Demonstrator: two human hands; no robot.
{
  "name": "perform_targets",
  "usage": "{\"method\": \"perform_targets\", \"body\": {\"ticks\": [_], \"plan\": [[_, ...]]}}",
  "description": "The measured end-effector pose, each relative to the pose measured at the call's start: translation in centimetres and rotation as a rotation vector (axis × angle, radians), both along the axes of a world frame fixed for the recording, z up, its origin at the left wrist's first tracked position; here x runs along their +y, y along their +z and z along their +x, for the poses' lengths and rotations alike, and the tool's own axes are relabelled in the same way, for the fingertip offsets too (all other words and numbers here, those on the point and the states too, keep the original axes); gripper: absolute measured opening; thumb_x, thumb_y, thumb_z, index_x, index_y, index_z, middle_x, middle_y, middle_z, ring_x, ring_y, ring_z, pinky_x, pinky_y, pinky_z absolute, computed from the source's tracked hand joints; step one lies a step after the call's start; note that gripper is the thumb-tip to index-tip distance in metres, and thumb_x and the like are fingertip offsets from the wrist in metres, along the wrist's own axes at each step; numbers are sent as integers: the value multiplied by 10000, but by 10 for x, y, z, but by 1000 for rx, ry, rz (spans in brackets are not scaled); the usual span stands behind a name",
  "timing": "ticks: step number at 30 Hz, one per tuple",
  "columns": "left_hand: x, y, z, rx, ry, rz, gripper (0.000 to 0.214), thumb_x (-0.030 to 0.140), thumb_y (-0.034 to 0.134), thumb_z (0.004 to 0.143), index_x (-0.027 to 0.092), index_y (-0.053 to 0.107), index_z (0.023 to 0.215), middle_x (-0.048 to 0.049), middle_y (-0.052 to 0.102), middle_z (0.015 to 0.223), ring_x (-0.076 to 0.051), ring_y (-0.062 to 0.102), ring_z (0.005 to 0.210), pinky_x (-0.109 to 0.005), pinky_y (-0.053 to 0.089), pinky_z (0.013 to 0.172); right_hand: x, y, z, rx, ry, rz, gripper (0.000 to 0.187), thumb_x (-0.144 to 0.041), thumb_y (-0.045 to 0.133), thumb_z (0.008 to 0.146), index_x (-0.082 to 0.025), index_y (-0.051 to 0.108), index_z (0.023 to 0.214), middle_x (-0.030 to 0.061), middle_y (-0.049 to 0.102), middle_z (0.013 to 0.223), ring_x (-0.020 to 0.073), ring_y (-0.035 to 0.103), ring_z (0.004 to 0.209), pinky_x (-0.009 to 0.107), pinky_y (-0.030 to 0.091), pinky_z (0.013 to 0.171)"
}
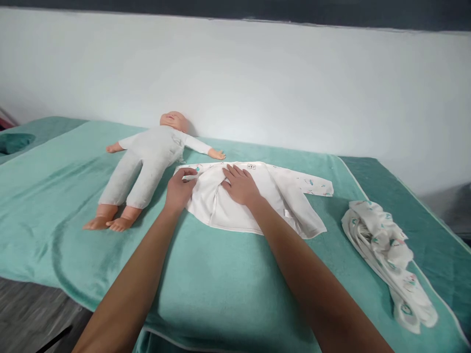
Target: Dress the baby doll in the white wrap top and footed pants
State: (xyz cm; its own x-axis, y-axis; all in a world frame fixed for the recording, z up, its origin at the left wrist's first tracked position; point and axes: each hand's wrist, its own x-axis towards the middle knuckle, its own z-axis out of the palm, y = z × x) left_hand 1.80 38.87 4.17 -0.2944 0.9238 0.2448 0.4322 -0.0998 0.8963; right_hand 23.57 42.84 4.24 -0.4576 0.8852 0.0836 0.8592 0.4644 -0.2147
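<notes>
A white baby shirt (239, 218) with small coloured prints lies spread on the green cover, its plain inner side partly showing. One sleeve reaches out to the right. At the shirt's left end my left hand (180, 189) has its thumb and fingers closed on the cloth. My right hand (241, 185) rests flat on the upper middle of the shirt, fingers stretched out, just left of the printed neck label. A baby doll (147, 152) with a white cloth body lies on its back to the left, one hand close above the shirt.
Crumpled printed baby clothing (386, 250) lies at the right on the green cover (228, 289). A darker green cloth (423, 220) shows beyond the cover's right edge. Behind the bed stands a white wall (257, 88). Dark flooring (33, 309) is visible at the lower left.
</notes>
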Motion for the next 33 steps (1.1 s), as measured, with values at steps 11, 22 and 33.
{"method": "perform_targets", "body": {"ticks": [11,22,33], "plan": [[-49,8,21,497,-427,196,213,314,488,972,215,645,868,-27,665,828,-184,597,801,-315,450,764,-36,2,8,65,-176,-34,655,-492,313,1046,-114,361,1578,125,247,1692,303,169,1583,511,162,1269],[-82,7,17,635,-544,92,447,368,434,1014,196,353,609,13,421,606,-142,414,631,-300,294,637,-40,14,133,-21,-470,1,689,-467,317,1033,-36,334,1570,201,269,1673,326,187,1576,518,196,1265],[-90,11,9,663,-382,132,410,390,417,1029,210,448,661,0,513,655,-164,481,675,-322,335,646,-96,9,120,-91,-402,82,704,-515,242,1036,-55,335,1561,205,305,1659,324,202,1573,553,232,1253]]}}
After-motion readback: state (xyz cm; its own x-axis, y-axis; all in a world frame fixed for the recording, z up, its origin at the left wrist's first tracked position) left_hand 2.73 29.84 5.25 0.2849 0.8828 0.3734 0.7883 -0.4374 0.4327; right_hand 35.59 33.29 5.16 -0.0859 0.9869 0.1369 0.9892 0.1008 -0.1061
